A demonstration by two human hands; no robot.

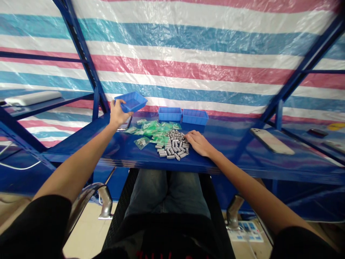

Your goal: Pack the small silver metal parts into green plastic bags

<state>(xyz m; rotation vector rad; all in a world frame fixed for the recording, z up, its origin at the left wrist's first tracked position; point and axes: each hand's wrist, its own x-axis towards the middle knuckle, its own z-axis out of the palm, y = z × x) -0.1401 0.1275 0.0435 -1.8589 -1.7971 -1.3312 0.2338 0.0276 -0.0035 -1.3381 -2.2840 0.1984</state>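
Observation:
My left hand (pixel 118 113) is closed on the edge of a small blue plastic tray (pixel 131 101), holding it tilted above the blue table (pixel 229 144). My right hand (pixel 198 142) lies on the table with fingers curled at the right side of a pile of several small grey metal cylinders (pixel 174 144). Behind and left of the pile lie several small green plastic bags (pixel 153 128). One bag (pixel 142 142) lies apart at the front left.
Two more blue trays (pixel 170 114) (pixel 195 117) stand side by side at the table's back. A phone (pixel 271 141) lies face down at the right. A dark phone (pixel 125 125) lies under my left hand. Blue shelf posts (pixel 83 54) rise on both sides before a striped tarp.

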